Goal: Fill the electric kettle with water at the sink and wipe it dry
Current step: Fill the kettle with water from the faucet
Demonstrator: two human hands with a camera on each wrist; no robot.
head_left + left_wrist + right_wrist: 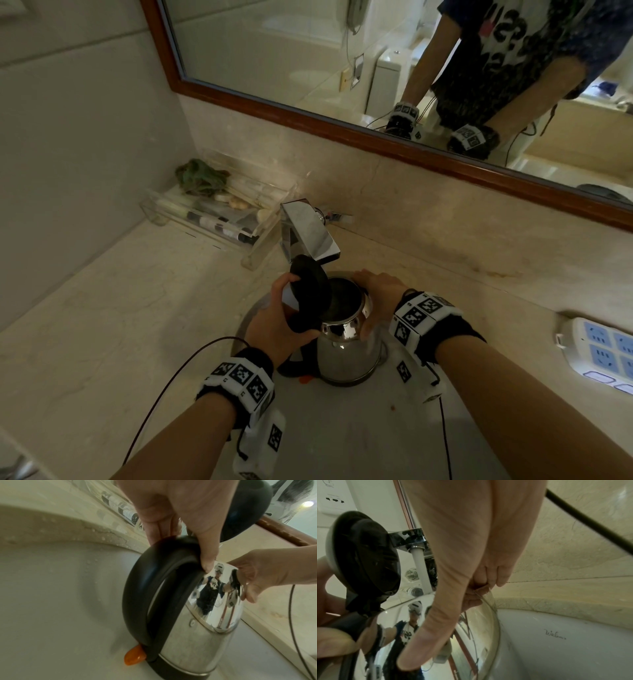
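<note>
A steel electric kettle (346, 356) stands in the white sink (342, 438) under the chrome faucet (308, 229), its black lid (310, 287) hinged open. My left hand (274, 325) grips the top of the black handle (137, 588), fingers curled round it. My right hand (380, 294) wraps the kettle's upper body from the right, thumb on the near side. In the right wrist view a white stream of water (421, 568) runs from the faucet (409, 536) into the kettle's mouth. An orange switch (134, 656) sticks out at the handle's foot.
A clear tray of toiletries (219, 212) sits on the marble counter left of the faucet. A white and blue power strip (603, 353) lies on the counter at right. A wood-framed mirror (342, 68) runs along the back wall. A thin black cable (164, 387) trails from my left wrist.
</note>
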